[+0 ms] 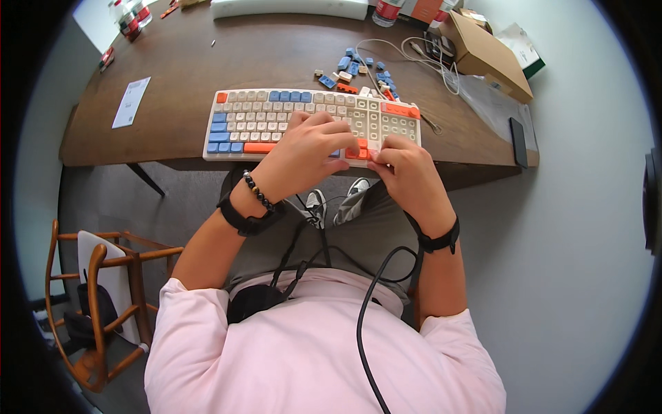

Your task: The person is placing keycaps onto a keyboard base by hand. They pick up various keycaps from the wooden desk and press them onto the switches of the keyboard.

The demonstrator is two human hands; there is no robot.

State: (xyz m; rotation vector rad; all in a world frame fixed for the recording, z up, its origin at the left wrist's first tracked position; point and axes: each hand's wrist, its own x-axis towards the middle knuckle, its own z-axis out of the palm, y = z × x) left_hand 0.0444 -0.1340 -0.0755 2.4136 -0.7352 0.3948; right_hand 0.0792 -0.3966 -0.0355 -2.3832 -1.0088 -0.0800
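A cream keyboard with white, blue and orange keycaps lies at the table's near edge. On its right part, several key switches stand bare. My left hand is curled over the keyboard's lower right middle, its thumb at the front edge and its fingers on top, beside the orange arrow keycaps. My right hand is just right of those keycaps, thumb and fingers pinched together at the front edge. Whatever lies between those fingertips is too small to make out. Behind the keyboard lie loose blue, orange and cream keycaps.
A white cable loops beside a cardboard box at the far right. A black phone lies at the right edge on clear plastic. Left are a white card and bottles. A wooden chair stands lower left.
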